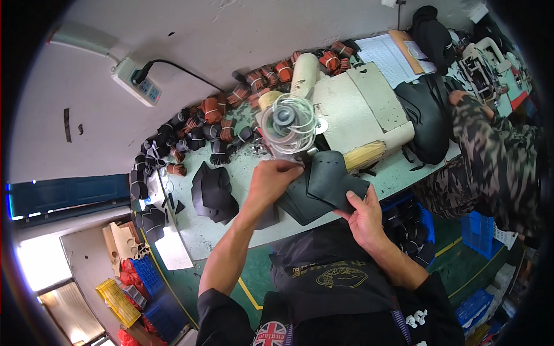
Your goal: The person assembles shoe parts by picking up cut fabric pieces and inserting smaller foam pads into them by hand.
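Dark panel (330,183) by the sewing machine (365,106), a hand at either side.
Clock directions run from the panel, which lies over more dark pieces (295,202) at the near edge of the table (193,233); the machine is at 12 to 1 o'clock. At 4 to 5 o'clock the right hand (367,221) holds the panel's corner, thumb on top, fingers underneath. At 9 o'clock the left hand (271,180) is narrow, thumb and fingertips drawn together just beside the panel; whether they grip anything I cannot tell. A pale coil (306,137) sits at 11 o'clock, a dark pile (212,193) at 9, banded red-brown bundles (212,111) at 10, and a person in camouflage clothing (482,147) at 3.
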Tool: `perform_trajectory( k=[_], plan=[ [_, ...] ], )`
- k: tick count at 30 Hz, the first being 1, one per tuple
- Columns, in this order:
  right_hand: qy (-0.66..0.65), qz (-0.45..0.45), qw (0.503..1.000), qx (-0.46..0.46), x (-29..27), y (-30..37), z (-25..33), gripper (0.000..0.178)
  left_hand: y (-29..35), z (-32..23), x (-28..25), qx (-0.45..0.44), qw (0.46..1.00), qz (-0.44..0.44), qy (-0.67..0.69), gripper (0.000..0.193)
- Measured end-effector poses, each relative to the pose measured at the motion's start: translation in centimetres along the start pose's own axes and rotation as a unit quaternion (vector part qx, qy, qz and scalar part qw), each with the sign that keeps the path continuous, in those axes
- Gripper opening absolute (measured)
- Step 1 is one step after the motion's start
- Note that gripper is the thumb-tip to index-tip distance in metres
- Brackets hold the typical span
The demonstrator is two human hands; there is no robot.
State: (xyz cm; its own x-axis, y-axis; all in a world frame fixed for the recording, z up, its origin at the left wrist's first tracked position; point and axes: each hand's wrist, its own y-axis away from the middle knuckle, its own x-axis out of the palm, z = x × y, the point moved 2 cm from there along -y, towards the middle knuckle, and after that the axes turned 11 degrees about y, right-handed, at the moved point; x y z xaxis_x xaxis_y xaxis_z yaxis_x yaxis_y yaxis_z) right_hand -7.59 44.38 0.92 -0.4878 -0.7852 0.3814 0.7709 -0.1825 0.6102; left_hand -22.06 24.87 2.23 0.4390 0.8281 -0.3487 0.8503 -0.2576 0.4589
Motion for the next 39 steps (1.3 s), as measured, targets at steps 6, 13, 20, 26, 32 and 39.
perform_trajectory(
  k=[6,13,20,26,32,39],
  plan=[
    [-0.034,0.005,0.999,0.009,0.9,-0.1,-0.7,0.033,0.3,-0.7,-1.2,-0.078,0.996,-0.004,-0.049,0.032],
    [-0.048,0.012,0.999,-0.006,0.1,0.0,-0.6,0.033,0.1,1.1,-1.1,-0.012,0.999,0.021,0.024,0.032],
    [-0.052,0.012,0.998,-0.018,0.2,-0.2,-0.1,0.034,-0.1,-1.7,-0.4,-0.056,0.996,-0.011,-0.062,0.031],
    [-0.083,0.005,0.997,-0.008,0.3,0.1,-0.5,0.038,0.4,0.6,-1.4,-0.060,0.997,0.031,0.035,0.033],
    [-0.070,-0.008,0.997,-0.017,-0.3,0.1,0.0,0.041,-0.4,0.2,-0.5,-0.052,0.999,0.009,-0.009,0.032],
    [-0.069,0.005,0.998,-0.010,0.0,0.1,-0.1,0.037,-0.2,-1.8,-0.2,-0.075,0.996,-0.004,-0.056,0.031]
  ],
)
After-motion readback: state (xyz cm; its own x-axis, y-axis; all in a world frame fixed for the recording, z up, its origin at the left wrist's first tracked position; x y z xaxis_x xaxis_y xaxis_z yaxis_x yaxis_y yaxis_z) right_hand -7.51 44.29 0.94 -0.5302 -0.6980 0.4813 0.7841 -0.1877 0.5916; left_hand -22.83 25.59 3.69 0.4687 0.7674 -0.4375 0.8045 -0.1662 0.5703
